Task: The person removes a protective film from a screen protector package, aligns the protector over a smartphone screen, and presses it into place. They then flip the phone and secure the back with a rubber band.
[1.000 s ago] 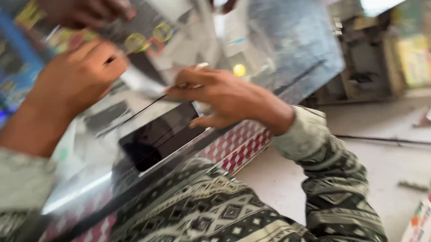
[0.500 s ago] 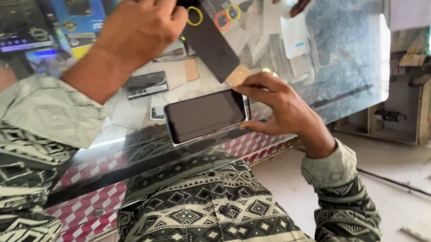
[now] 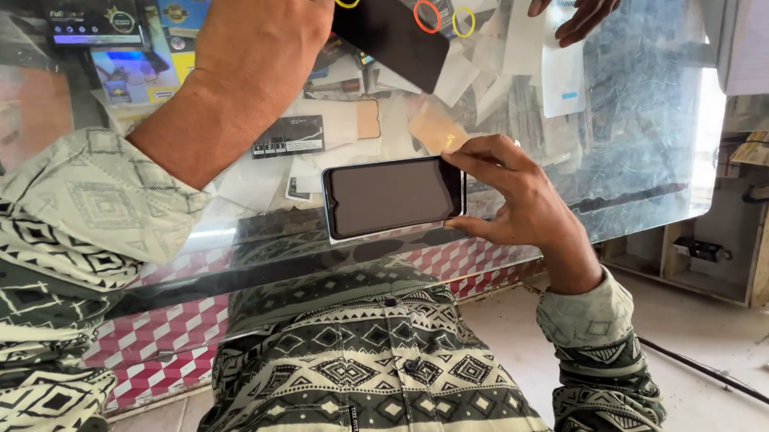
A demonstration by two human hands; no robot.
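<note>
The right hand (image 3: 524, 204) grips a smartphone (image 3: 394, 196) at the glass counter's (image 3: 644, 141) near edge — left hand (image 3: 262, 47) pinches a dark screen protector (image 3: 388, 27), apparently ready for aligning.

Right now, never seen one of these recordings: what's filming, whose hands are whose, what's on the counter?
One view only: a camera on the person's head, looking down past their patterned shirt at a glass counter top. No machine here; two bare hands do the work. The right hand pinches the end of a black smartphone with a dark screen, which lies flat on the glass. The left hand is raised further back and holds a thin black rectangular sheet with coloured rings on it. The fingers at the top edge are another person's hand. Scattered white paper strips and film backings lie on the glass.
</note>
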